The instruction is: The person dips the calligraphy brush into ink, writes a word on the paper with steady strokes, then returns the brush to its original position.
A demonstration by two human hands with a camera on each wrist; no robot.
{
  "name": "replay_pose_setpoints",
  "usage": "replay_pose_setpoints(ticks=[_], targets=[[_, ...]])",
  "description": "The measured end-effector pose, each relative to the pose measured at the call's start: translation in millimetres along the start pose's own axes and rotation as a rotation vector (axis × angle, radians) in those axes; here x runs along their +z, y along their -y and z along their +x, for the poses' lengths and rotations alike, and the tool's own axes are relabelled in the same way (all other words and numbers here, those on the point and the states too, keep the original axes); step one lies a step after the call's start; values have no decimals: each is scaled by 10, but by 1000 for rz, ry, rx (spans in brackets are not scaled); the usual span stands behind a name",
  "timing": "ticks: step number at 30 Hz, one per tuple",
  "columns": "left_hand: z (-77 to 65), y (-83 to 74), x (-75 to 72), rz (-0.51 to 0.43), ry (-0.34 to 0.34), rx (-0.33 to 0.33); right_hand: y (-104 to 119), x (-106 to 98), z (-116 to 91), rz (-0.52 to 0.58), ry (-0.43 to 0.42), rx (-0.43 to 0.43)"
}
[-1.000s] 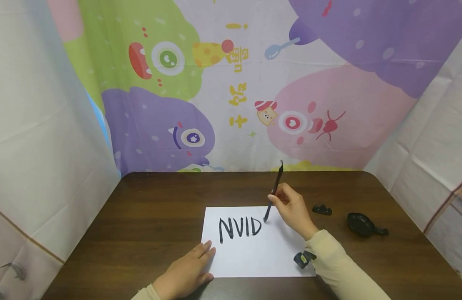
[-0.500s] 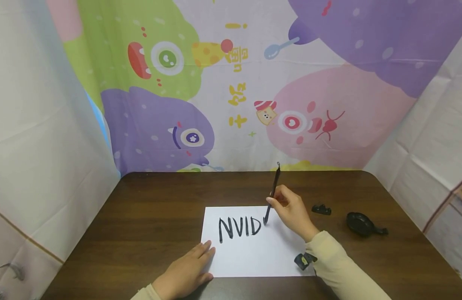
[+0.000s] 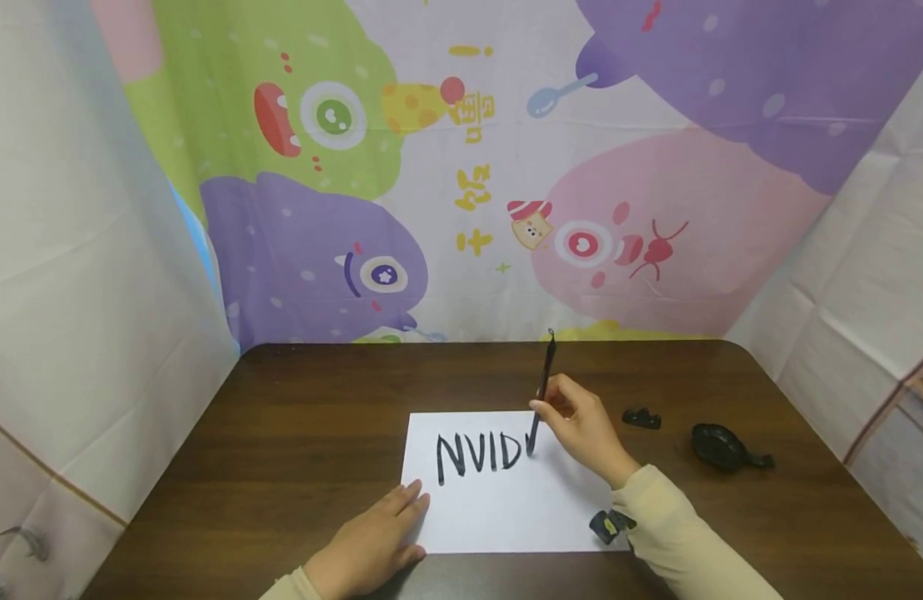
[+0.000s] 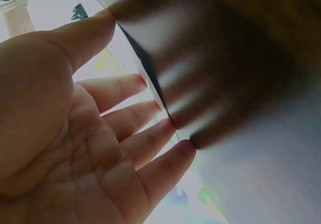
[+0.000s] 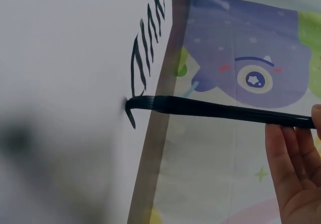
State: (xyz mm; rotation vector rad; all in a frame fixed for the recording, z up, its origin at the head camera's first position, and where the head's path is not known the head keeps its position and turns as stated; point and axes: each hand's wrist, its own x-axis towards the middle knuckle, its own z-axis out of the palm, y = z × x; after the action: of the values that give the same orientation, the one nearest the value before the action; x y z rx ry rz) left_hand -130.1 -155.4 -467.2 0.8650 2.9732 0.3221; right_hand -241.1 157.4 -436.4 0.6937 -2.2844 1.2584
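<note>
My right hand [image 3: 585,427] pinches a dark calligraphy brush [image 3: 547,371] by its handle, near upright. In the right wrist view the bristles [image 5: 143,102] of the brush are bent against the white paper [image 3: 499,521], with a short black stroke [image 5: 131,119] running from the tip. Black letters [image 3: 480,456] reading NVID stand on the sheet, left of the brush. My left hand [image 3: 375,533] rests at the sheet's lower left edge, fingers extended. The left wrist view shows its palm [image 4: 90,133] with fingertips touching the surface.
To the right of the paper lie a small black brush rest [image 3: 641,418] and a black dish with a short handle [image 3: 724,447]. A dark wrist device [image 3: 607,526] is at the right cuff. The brown table [image 3: 296,450] backs onto a cartoon-printed curtain [image 3: 476,308].
The brush and my right hand have moved slightly down, toward me, drawing a short slanted stroke right of the D. The brush stands more upright. My left hand stays put.
</note>
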Motion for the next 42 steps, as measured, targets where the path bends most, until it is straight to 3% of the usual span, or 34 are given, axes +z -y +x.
replay_pose_setpoints(ticks=[22,35,42], targets=[[7,-2,-3,-21,23,-17,95,-16,-88,28,48,22],[-19,-11,-5,-1,-6,8,144,-42,-116,36,105,18],[-24,-12,-9,-7,1,5,147,-76,-87,34,71,16]])
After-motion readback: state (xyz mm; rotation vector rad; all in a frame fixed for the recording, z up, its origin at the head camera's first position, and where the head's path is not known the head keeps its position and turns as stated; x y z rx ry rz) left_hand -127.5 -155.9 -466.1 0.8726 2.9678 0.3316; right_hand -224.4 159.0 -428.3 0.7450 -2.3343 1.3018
